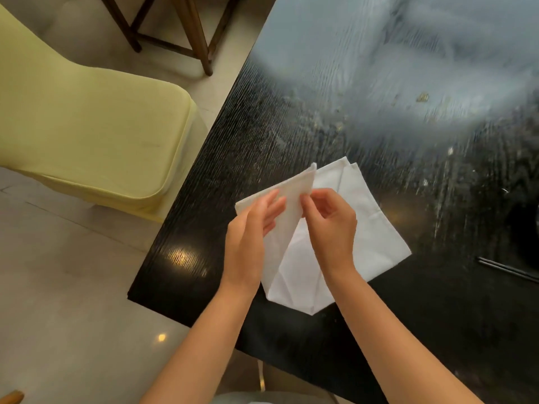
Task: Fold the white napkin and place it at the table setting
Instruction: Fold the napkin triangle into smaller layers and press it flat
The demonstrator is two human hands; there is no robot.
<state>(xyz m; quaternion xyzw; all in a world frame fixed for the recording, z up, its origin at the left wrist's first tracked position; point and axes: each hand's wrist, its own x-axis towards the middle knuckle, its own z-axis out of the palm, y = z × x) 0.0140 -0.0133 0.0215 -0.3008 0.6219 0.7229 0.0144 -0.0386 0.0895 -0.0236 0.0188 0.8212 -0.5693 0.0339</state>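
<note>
A white napkin [370, 228] lies partly folded on the dark wooden table [262, 135], near its front left corner. Its left flap is lifted and folded toward the middle. My left hand [250, 228] holds that raised flap, fingers lying along the cloth with the thumb behind it. My right hand [329, 220] pinches the flap's inner edge between thumb and fingertips. The napkin's lower point sits between my wrists, near the table's front edge.
A chair with a pale yellow cover [87, 126] stands left of the table. Brown wooden chair legs [198, 33] are behind it on the tiled floor. Dark chopsticks [507, 269] and a dark round dish [528, 228] lie at the right edge.
</note>
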